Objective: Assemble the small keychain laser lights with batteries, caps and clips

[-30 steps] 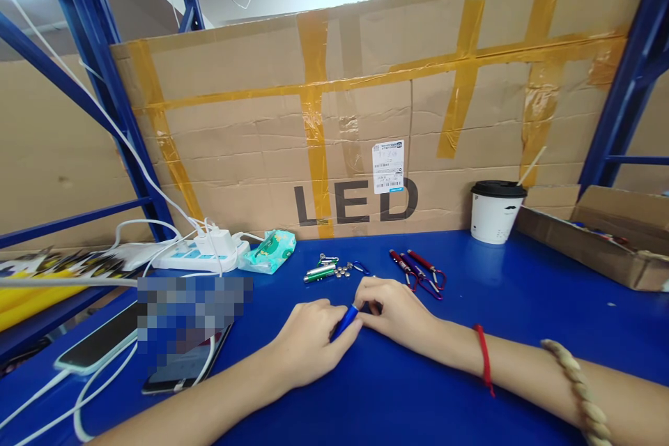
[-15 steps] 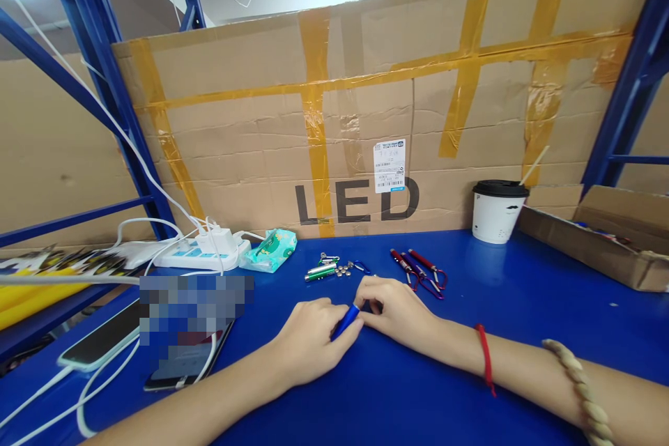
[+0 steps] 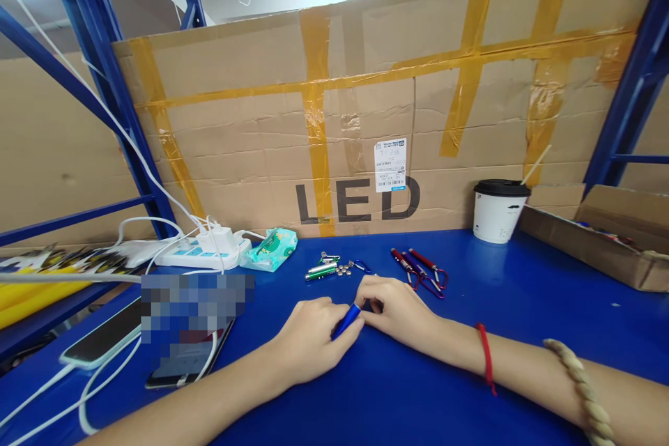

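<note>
A small blue metal tube, like the barrel of a mini flashlight [image 3: 345,323], lies slanted in my left hand [image 3: 312,340], gripped between thumb and curled fingers. At its upper end, the fingertips of my right hand [image 3: 396,306] are pinched together; whatever they hold is hidden or too small to make out. Just beyond the hands are green and silver mini flashlights [image 3: 322,270], several button cells [image 3: 343,270] and a blue carabiner clip [image 3: 362,266]. Red and purple mini flashlights with carabiners [image 3: 419,270] lie behind my right hand.
Phones [image 3: 107,334] with white cables rest at the left, near a power strip [image 3: 196,255] and a teal soft pack [image 3: 272,249]. A lidded paper cup [image 3: 497,212] and an open cardboard box [image 3: 601,240] stand on the right. Taped cardboard [image 3: 235,146] closes off the back.
Both hands keep the same grip and place around the blue tube. Only the camera view has shifted very slightly.
</note>
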Motion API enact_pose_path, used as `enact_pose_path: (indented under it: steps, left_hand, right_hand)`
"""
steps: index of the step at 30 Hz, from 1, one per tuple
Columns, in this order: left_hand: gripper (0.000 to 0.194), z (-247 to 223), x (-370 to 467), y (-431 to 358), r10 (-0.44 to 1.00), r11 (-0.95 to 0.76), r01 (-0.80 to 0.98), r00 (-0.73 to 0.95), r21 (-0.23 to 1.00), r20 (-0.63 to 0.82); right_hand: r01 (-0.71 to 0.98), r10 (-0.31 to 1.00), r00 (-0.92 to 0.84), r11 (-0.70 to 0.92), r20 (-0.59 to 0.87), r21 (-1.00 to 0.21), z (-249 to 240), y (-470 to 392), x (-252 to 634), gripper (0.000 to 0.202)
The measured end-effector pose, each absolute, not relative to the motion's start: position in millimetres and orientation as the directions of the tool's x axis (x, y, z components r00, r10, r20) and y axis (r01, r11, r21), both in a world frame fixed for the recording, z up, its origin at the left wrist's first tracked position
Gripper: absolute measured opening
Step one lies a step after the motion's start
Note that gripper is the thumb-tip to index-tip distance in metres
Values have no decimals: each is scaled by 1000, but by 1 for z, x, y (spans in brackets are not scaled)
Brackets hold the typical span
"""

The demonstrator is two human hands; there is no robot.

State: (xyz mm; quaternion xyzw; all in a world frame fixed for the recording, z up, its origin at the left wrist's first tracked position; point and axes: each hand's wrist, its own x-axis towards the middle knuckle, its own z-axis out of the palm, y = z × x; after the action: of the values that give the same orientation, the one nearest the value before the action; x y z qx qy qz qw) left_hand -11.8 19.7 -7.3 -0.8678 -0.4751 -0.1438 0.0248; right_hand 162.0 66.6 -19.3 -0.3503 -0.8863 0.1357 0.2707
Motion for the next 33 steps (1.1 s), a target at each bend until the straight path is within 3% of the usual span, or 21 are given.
enact_pose_path:
  steps: [33]
  left_hand:
    - [39, -6, -11, 19, 811, -558, 823, 514, 108, 279]
  right_hand:
    - [549, 699, -608, 713, 377, -436, -18, 67, 161, 5]
